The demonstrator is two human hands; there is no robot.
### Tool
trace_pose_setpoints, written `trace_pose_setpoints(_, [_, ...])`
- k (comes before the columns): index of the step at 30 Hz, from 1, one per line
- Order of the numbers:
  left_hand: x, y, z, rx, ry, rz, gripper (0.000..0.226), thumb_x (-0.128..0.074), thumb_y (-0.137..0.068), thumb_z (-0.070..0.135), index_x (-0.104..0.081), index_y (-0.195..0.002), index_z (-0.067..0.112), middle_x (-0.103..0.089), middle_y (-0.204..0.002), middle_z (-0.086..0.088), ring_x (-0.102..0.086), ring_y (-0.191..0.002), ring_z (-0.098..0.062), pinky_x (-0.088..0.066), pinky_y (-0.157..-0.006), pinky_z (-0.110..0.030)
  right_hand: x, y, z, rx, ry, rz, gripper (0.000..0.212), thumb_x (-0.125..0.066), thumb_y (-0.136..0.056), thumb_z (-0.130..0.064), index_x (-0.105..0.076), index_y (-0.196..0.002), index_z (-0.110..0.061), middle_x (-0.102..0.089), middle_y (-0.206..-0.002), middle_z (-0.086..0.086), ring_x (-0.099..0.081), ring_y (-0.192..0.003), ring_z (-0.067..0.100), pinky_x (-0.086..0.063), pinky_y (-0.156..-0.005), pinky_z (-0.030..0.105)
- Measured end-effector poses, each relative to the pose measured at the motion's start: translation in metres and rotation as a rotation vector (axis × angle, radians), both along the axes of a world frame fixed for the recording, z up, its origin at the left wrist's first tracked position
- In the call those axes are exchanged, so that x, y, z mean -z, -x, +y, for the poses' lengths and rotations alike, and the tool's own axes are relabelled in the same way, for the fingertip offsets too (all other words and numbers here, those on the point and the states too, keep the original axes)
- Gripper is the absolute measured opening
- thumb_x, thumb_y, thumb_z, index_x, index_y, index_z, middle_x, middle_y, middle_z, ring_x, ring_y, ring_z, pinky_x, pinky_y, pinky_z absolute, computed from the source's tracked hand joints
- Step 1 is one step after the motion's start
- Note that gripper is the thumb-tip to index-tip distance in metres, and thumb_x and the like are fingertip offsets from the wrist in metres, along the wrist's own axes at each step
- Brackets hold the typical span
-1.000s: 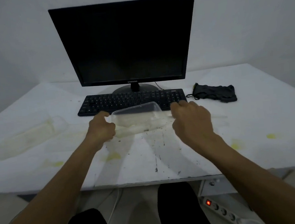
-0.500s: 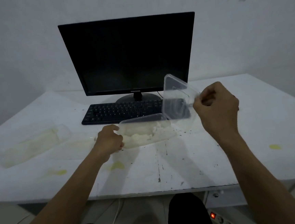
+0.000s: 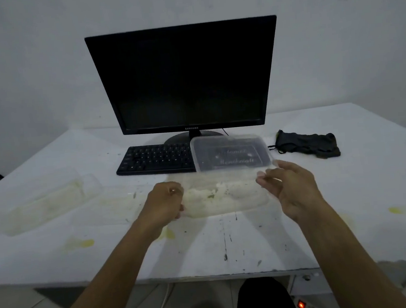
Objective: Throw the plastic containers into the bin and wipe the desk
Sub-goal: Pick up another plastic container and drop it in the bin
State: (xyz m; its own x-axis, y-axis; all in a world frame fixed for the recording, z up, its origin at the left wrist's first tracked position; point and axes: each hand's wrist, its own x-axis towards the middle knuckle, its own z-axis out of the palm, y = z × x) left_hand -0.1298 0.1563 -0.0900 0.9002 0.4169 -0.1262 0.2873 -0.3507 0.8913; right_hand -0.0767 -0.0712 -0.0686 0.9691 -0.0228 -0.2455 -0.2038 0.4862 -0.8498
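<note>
We see a clear plastic container [image 3: 225, 196] on the white desk [image 3: 347, 190], just in front of the keyboard [image 3: 155, 159], and it sits between our two hands. Its clear lid [image 3: 231, 152] hovers tilted over its far edge, covering the right end of the keyboard.

Our left hand [image 3: 164, 201] is curled closed against the container's left end, fingers bent in around the rim. Our right hand [image 3: 288, 188] is partly open, fingers spread and loosely bent; its fingertips [image 3: 262, 175] touch the lid's near right corner, though we cannot tell whether they actually pinch it.

Inside the container lies a pale whitish residue with a few dark flecks. To the left, a second clear container [image 3: 47, 204] lies on the desk, well apart from our hands, smeared yellowish inside. Something like another lid lies flat beside it, too faint to be sure of.

Yellow spots [image 3: 81, 243] and dark scuffs mark the desk near its front edge. A black cloth [image 3: 309, 143] lies to the right of the keyboard, and a dark monitor [image 3: 185, 79] stands behind it.
</note>
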Motion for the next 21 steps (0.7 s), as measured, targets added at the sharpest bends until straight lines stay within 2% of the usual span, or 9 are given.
trace_pose_setpoints(3, [-0.005, -0.002, -0.004, -0.056, 0.028, -0.1, 0.029, -0.041, -0.097, 0.036, -0.06, -0.102, 0.015, -0.062, -0.092, -0.005, -0.059, -0.08, -0.021, -0.051, -0.079, -0.042, 0.005, 0.002, 0.001, -0.013, 0.021, 0.016, 0.032, -0.053, -0.085, 0.012, -0.051, -0.114, -0.002, -0.06, -0.085, 0.019, -0.067, -0.078, 0.028, -0.06, -0.065, 0.031])
trace_pose_setpoints(6, [-0.011, -0.003, -0.011, -0.066, 0.017, -0.169, 0.035, -0.036, -0.096, 0.046, -0.061, -0.099, 0.022, -0.06, -0.091, 0.002, -0.053, -0.081, -0.013, -0.045, -0.081, -0.037, 0.006, 0.004, 0.006, -0.02, 0.056, 0.002, 0.03, -0.055, -0.085, 0.01, -0.052, -0.112, -0.004, -0.061, -0.082, 0.018, -0.068, -0.077, 0.028, -0.06, -0.065, 0.032])
trace_pose_setpoints(11, [-0.016, -0.007, -0.012, -0.047, -0.053, -0.239, 0.027, -0.046, -0.096, 0.027, -0.064, -0.082, 0.014, -0.062, -0.076, -0.004, -0.053, -0.066, -0.015, -0.044, -0.064, -0.029, 0.004, 0.006, 0.014, 0.018, 0.229, -0.068, 0.019, -0.06, -0.087, -0.001, -0.058, -0.105, -0.006, -0.064, -0.092, 0.016, -0.07, -0.076, 0.024, -0.06, -0.064, 0.031])
trace_pose_setpoints(14, [-0.015, -0.01, -0.008, -0.058, -0.081, -0.228, 0.031, -0.047, -0.096, 0.02, -0.061, -0.069, 0.016, -0.061, -0.071, -0.005, -0.051, -0.06, -0.014, -0.046, -0.063, -0.03, 0.004, 0.005, 0.011, 0.063, 0.478, -0.161, 0.01, -0.062, -0.088, -0.016, -0.065, -0.095, -0.01, -0.067, -0.082, 0.009, -0.068, -0.075, 0.021, -0.057, -0.063, 0.033])
trace_pose_setpoints(18, [-0.014, -0.01, -0.008, -0.067, -0.11, -0.208, 0.031, -0.048, -0.096, 0.018, -0.062, -0.07, 0.01, -0.062, -0.071, -0.004, -0.052, -0.06, -0.015, -0.046, -0.062, -0.03, 0.006, -0.001, 0.002, 0.039, 0.689, -0.219, 0.006, -0.065, -0.085, -0.021, -0.067, -0.082, -0.017, -0.065, -0.075, 0.004, -0.058, -0.068, 0.016, -0.049, -0.059, 0.029])
trace_pose_setpoints(21, [-0.009, -0.01, -0.01, -0.111, -0.12, -0.194, 0.028, -0.051, -0.094, 0.019, -0.066, -0.076, 0.002, -0.064, -0.071, -0.006, -0.055, -0.062, -0.018, -0.05, -0.065, -0.034, 0.012, -0.007, 0.0, -0.013, 0.805, -0.227, 0.007, -0.067, -0.084, -0.023, -0.067, -0.09, -0.02, -0.065, -0.081, 0.001, -0.057, -0.071, 0.015, -0.046, -0.065, 0.031])
